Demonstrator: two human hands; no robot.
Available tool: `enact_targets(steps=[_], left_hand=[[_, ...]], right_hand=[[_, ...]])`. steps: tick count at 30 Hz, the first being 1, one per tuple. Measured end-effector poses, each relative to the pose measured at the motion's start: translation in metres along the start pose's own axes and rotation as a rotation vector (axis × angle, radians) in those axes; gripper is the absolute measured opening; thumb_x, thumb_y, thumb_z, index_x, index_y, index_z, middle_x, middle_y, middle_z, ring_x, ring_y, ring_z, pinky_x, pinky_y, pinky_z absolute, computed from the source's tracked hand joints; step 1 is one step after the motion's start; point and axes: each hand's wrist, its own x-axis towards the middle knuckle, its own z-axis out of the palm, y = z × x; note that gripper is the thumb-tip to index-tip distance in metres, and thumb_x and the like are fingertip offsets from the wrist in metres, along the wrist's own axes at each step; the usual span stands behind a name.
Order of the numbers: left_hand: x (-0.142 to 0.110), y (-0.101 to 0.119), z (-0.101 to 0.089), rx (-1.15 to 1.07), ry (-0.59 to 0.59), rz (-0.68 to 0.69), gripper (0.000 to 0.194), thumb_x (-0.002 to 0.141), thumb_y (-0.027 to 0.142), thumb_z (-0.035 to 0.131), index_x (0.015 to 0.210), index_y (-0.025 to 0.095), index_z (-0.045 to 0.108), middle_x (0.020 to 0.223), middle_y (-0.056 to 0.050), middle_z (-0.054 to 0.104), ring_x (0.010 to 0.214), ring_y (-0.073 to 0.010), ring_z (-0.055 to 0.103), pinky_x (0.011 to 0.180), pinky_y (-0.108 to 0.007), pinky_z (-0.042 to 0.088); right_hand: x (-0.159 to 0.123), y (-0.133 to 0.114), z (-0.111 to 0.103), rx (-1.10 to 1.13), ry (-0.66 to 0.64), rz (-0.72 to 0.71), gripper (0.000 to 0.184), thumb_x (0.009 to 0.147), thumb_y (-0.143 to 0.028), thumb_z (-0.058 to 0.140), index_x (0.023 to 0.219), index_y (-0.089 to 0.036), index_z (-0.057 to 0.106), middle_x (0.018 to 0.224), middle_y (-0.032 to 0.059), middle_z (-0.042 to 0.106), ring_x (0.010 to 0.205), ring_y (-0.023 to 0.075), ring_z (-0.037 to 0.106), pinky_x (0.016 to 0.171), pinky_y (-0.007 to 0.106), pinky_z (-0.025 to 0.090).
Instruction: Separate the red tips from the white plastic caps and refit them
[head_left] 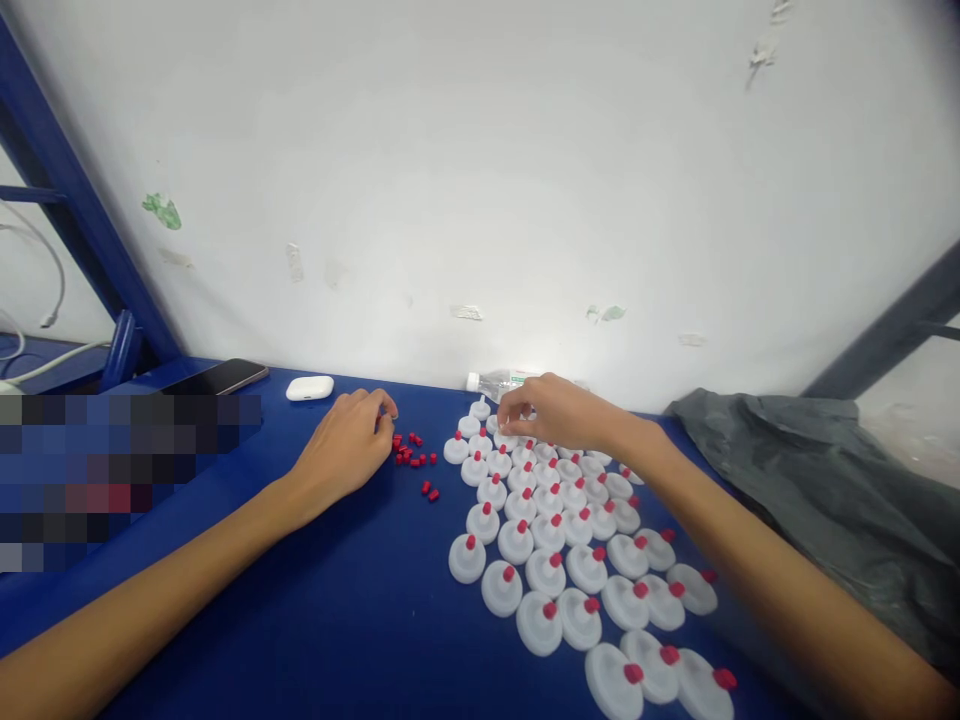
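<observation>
My left hand [351, 442] is curled with its fingertips pinched at the left edge of a loose pile of small red caps [415, 462]. Whatever lies in that pinch is hidden. My right hand [546, 410] reaches over the back of a large group of round, translucent white discs with short spouts [546, 533]. Its thumb and fingers close together near a disc there, and I cannot make out what they hold. Most discs carry a red cap on the spout. At the back left of the group, a disc [480, 408] shows a bare spout.
A clear bottle with a white cap [491, 384] lies by the wall, partly behind my right hand. At the back left are a white earbud case [310, 388] and a phone [225, 377]. Dark plastic sheeting [810, 470] covers the right side. Blue frame posts stand at both sides.
</observation>
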Motion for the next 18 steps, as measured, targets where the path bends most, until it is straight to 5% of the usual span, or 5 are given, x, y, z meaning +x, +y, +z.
enact_targets(steps=[8,18], left_hand=[[0.001,-0.001,0.002,0.021,-0.098,0.009,0.015,0.083,0.019,0.042,0.087,0.022,0.056,0.086,-0.007,0.067,0.086,-0.0274,0.061,0.070,-0.037,0.041],[-0.001,0.006,-0.007,-0.076,-0.071,-0.061,0.030,0.093,0.025,0.029,0.088,0.022,0.058,0.087,-0.005,0.068,0.082,-0.0246,0.062,0.069,-0.035,0.040]], right_hand=[[-0.001,0.001,0.000,0.110,-0.051,0.056,0.011,0.089,-0.030,0.068,0.093,-0.023,0.076,0.084,0.0016,0.078,0.070,0.0168,0.070,0.065,0.029,0.051],[0.004,-0.016,0.008,0.038,0.045,-0.090,0.026,0.096,-0.043,0.060,0.102,-0.024,0.076,0.103,0.0060,0.075,0.098,0.0241,0.065,0.079,0.037,0.048]])
